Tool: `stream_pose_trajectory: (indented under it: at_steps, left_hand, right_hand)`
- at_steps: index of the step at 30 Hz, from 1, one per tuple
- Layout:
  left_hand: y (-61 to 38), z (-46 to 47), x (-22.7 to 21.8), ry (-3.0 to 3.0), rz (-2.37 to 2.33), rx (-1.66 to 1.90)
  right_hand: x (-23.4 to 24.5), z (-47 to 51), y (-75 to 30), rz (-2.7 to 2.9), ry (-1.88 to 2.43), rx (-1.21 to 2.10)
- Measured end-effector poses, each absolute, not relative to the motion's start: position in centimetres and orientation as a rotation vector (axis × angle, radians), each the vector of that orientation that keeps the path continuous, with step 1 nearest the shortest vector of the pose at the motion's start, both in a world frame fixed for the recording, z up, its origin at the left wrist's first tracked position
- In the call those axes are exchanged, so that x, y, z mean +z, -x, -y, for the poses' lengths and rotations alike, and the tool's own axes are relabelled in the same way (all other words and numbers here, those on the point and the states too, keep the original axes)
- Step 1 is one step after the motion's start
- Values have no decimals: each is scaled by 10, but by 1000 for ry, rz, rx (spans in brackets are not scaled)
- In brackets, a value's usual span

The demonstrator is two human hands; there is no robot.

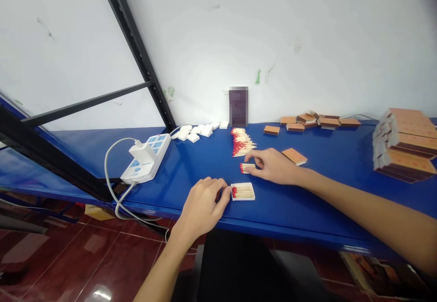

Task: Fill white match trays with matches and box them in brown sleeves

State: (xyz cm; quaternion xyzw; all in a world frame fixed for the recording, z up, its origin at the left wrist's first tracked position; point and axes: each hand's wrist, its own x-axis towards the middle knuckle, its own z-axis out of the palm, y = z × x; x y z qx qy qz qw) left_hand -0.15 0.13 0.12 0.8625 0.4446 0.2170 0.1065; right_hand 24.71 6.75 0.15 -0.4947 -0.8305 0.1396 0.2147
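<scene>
A small white matchbox tray (253,198) with a row of red-headed matches lies near the table's front edge. At its left end is my left hand (205,206), fingers curled in, with thumb and index fingertip against the tray's edge. Just beyond the tray, my right hand (273,166) reaches in from the right. Its thumb and index finger close around a small bunch of matches (243,168) on the table; the palm side is hidden. Behind that bunch spreads a larger pile of loose matches (243,142), heads mostly to the left.
Orange matchbox covers (328,122) lie along the wall, one cover (295,156) beside my right wrist. Stacked matchboxes (404,145) stand at right. White trays (206,130) sit at the back left, near a power strip (146,158) with cables. A dark blurred panel (238,106) stands against the wall.
</scene>
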Motion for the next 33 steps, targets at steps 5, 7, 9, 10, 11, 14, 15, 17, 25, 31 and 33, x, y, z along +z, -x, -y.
stream_pose_trajectory:
  at_steps: [5, 7, 9, 10, 11, 14, 15, 17, 25, 31, 33]
  left_hand:
    - [1, -1, 2, -2541, -1312, 634]
    - [1, -1, 2, -2539, -1308, 637]
    - [1, -1, 1, -2538, -1310, 638]
    - [1, -1, 1, -2538, -1311, 638]
    - [1, -1, 1, -2540, -1310, 636]
    - [1, -2, 0, -2545, -1305, 635]
    - [2, -2, 0, -2546, -1307, 636]
    - [2, -2, 1, -2548, -1314, 638]
    - [2, -1, 1, -2550, -1314, 635]
    - [2, -1, 1, -2552, -1302, 641]
    - [1, -1, 1, -2554, -1305, 640]
  right_hand:
    - [1, -69, -246, 2289, 1398, 386]
    - [1, -69, -246, 2293, 1407, 380]
    - [0, -70, -246, 2297, 1409, 376]
    - [0, -70, -246, 2297, 1409, 376]
    - [0, -70, -246, 2297, 1408, 377]
    - [-1, -71, -246, 2295, 1405, 377]
    - [0, -71, -246, 2292, 1406, 375]
    - [1, -70, -246, 2285, 1412, 374]
    - [0, -71, -246, 2254, 1400, 397]
    - [-3, -74, -245, 2269, 1416, 378]
    - [-2, -73, -245, 2272, 1423, 373]
